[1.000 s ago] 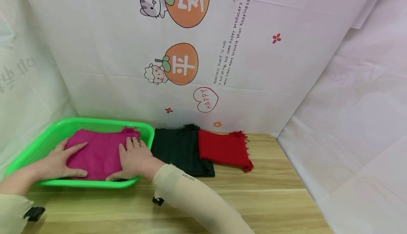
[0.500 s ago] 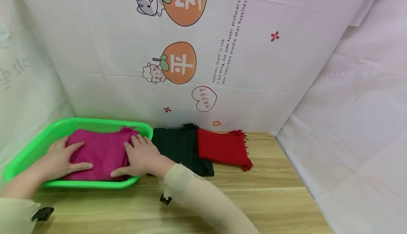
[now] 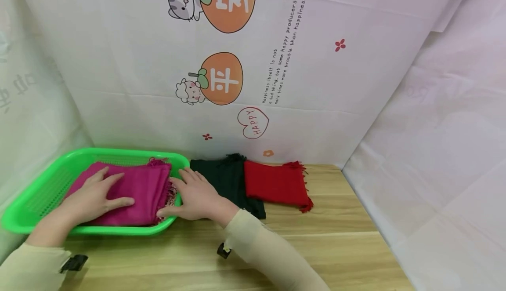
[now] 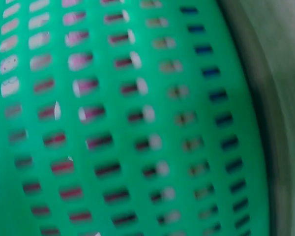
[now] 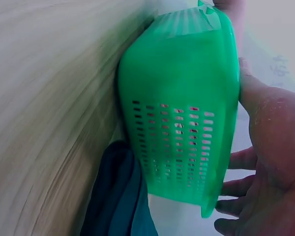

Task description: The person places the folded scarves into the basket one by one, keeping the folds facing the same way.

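Note:
A folded magenta scarf (image 3: 136, 185) lies in a green perforated basket (image 3: 37, 194) at the left of the wooden table. My left hand (image 3: 95, 194) rests flat on top of the scarf with its fingers spread. My right hand (image 3: 193, 194) lies open at the basket's right rim, fingers straight, with the thumb along the near corner. The right wrist view shows the basket's wall (image 5: 182, 113) beside the open palm (image 5: 270, 162). The left wrist view is filled by blurred green basket mesh (image 4: 128, 118).
A folded dark green scarf (image 3: 223, 183) lies just right of the basket, also seen in the right wrist view (image 5: 118, 196). A folded red scarf (image 3: 276, 183) with a fringe sits beside it. White printed sheets wall in the back and both sides.
My right hand slid off the magenta scarf to the basket's right rim. My left hand moved right, further onto the scarf.

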`<action>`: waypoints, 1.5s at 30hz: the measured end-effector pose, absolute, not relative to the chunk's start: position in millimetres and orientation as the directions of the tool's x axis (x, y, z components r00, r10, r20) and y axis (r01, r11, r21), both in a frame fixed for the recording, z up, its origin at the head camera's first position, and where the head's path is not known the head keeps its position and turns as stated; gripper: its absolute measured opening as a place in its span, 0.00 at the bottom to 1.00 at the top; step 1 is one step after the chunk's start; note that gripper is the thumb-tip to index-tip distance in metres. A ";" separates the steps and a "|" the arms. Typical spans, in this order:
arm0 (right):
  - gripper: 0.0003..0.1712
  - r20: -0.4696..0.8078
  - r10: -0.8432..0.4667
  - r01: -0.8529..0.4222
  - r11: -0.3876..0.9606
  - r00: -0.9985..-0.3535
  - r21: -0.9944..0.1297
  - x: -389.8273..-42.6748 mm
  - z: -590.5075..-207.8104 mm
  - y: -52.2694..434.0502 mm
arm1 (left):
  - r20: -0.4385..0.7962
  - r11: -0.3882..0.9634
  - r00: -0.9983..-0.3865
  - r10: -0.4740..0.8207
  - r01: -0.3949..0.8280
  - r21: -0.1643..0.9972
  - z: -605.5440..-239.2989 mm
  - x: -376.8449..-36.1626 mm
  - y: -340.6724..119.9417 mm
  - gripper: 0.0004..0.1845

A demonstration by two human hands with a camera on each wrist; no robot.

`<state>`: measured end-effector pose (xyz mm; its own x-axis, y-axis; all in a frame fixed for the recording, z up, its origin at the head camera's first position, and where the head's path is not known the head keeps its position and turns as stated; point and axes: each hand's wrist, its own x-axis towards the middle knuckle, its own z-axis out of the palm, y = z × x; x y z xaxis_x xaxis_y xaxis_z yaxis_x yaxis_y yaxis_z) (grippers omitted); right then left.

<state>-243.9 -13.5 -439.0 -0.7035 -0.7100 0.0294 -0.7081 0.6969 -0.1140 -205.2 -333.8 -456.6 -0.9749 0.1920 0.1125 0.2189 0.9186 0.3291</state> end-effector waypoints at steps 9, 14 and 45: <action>0.59 0.074 -0.700 -0.698 0.686 -0.710 -0.206 -246.5 -445.5 21.2 | 0.143 0.904 -0.965 0.221 0.257 0.342 -446.5 -208.5 -299.5 0.56; 0.59 0.068 -0.672 -0.664 0.703 -0.738 -0.255 -250.0 -451.3 46.0 | 0.159 0.889 -0.958 0.240 0.283 0.361 -441.9 -210.5 -286.0 0.53; 0.59 0.072 -0.436 -0.433 0.834 -0.897 -0.342 -262.8 -463.5 167.7 | 0.174 0.828 -0.930 0.325 0.369 0.422 -422.6 -223.5 -175.5 0.50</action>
<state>-262.8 167.7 -463.5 -0.8971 -0.4359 0.0716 -0.4326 0.8343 -0.3418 -223.5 -175.5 -422.6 -0.9296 0.3248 0.1745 0.3686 0.8281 0.4224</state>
